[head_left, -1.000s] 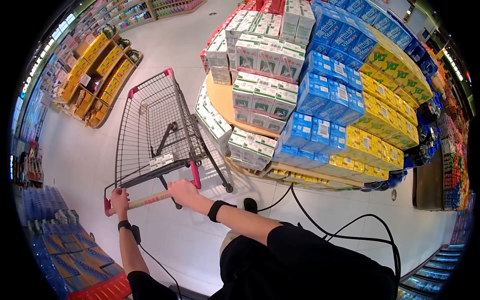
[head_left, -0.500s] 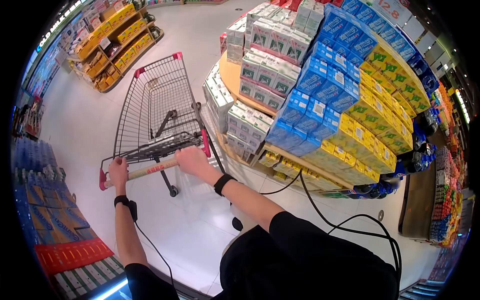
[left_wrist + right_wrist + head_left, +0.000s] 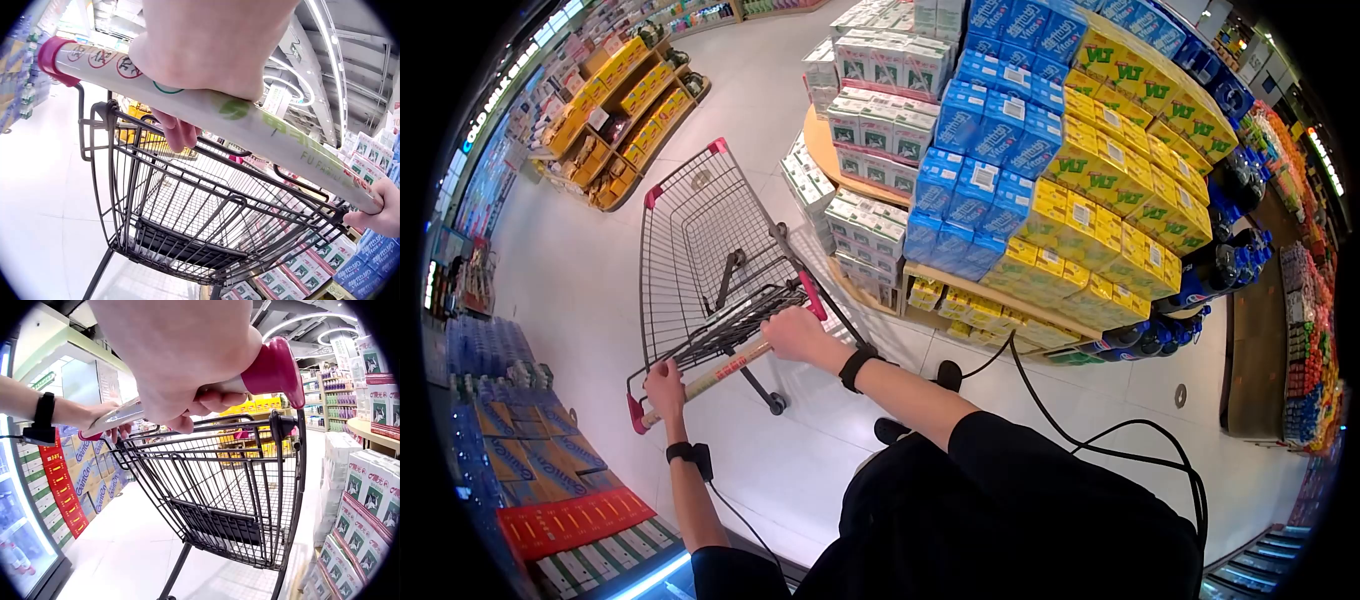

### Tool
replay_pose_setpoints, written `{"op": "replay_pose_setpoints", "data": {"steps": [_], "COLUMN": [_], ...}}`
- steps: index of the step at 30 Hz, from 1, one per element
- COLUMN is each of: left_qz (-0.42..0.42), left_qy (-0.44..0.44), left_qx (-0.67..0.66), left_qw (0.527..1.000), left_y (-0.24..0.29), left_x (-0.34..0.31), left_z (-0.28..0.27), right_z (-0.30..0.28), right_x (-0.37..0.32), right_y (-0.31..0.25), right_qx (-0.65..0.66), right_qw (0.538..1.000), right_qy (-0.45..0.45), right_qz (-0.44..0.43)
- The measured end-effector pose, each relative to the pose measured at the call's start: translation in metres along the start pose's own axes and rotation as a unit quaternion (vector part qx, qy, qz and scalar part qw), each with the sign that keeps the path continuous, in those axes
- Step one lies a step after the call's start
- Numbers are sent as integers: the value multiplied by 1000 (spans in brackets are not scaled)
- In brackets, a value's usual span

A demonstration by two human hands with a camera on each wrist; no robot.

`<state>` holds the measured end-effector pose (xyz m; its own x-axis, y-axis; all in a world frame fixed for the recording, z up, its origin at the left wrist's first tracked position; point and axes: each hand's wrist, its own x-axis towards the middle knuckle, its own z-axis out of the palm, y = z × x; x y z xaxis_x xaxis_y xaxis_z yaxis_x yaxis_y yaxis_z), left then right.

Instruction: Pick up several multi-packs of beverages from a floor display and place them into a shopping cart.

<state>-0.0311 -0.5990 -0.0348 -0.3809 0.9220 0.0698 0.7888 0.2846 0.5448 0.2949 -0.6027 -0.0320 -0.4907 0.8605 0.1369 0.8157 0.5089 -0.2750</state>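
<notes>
A dark wire shopping cart [image 3: 700,240] with pink corner caps stands at an angle in the head view. Its pale handle bar [image 3: 725,368] is gripped near the left end by my left hand [image 3: 665,390] and near the right end by my right hand [image 3: 798,336]. The left wrist view shows my left hand [image 3: 206,50] over the printed bar [image 3: 287,144], fingertips curling beneath it. In the right wrist view my right hand [image 3: 181,362] wraps the bar beside the pink end cap [image 3: 275,372]. The cart basket [image 3: 219,494] looks empty.
Stacked white cartons [image 3: 880,130], blue packs [image 3: 990,120] and yellow packs [image 3: 1100,160] fill a display right of the cart. A shelf unit [image 3: 615,125] stands beyond its far left. Boxes [image 3: 525,440] line the lower left; black cables [image 3: 1135,432] hang at right.
Both hands keep their grip on the bar. The cart's handle end first shifted up and left in the head view, then down and right, and the display's packs now appear further left.
</notes>
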Motion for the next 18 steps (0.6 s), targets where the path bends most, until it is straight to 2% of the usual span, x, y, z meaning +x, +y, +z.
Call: {"op": "replay_pose_setpoints", "data": {"steps": [7, 8, 9, 11, 13, 15, 18], "left_qz": [-4, 29, 64, 66, 146, 195, 194], "left_qy": [-26, 0, 26, -5, 21, 40, 54], "left_qx": [5, 16, 26, 63, 30, 76, 79], "left_qw": [1000, 999, 997, 996, 989, 977, 976], "left_y": [7, 10, 25, 89, 141, 159, 176], "left_x": [-50, -61, -77, -122, -158, -171, -188], "left_z": [-2, 5, 15, 33, 60, 90, 100], "right_z": [-4, -4, -5, -9, -10, -24, -38], "right_x": [-31, -36, -40, -50, -59, -71, -81], "right_y": [4, 4, 2, 4, 6, 9, 26], "right_qx": [33, 37, 47, 57, 70, 87, 147], "right_qw": [997, 997, 997, 996, 996, 994, 984], "right_qy": [-58, -52, -52, -54, -33, -22, -48], "right_qz": [-30, -35, -31, -30, -52, -69, -93]}}
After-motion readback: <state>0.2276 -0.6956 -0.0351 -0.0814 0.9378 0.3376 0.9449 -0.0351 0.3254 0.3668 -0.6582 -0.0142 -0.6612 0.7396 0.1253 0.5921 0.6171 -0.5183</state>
